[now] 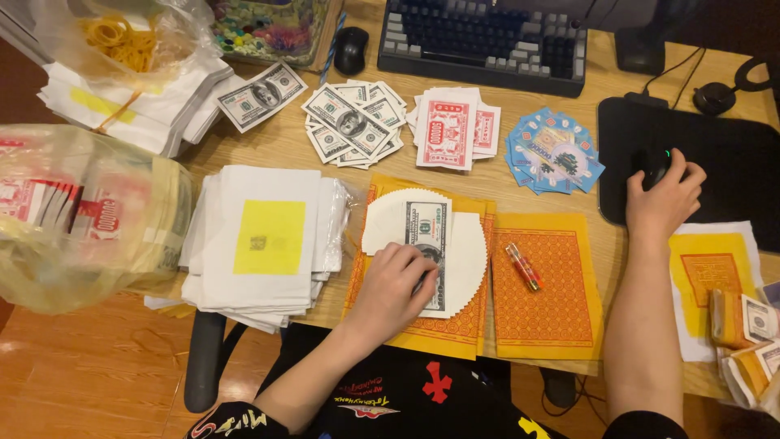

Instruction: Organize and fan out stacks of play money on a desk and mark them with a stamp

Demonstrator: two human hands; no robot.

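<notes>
1. On the table [301, 146], the left hand [394, 284] lay loosely spread, fingertips pressing a banknote [426, 236] atop round white papers [467, 252]; a careless slide might have scattered that stack.
2. Further right, the right hand [662, 199] curled around a black mouse [652, 165], grasping it.

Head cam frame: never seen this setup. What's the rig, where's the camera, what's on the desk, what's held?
No machine: a person works bare-handed, and one camera worn on the head looks down at a wooden desk. The left hand presses a grey-green paper banknote onto a fan of white round paper sheets. The right hand grips a black computer mouse on a black mat. Nearby lie orange patterned paper sheets, a small red lighter and a white paper stack with a yellow square.
</notes>
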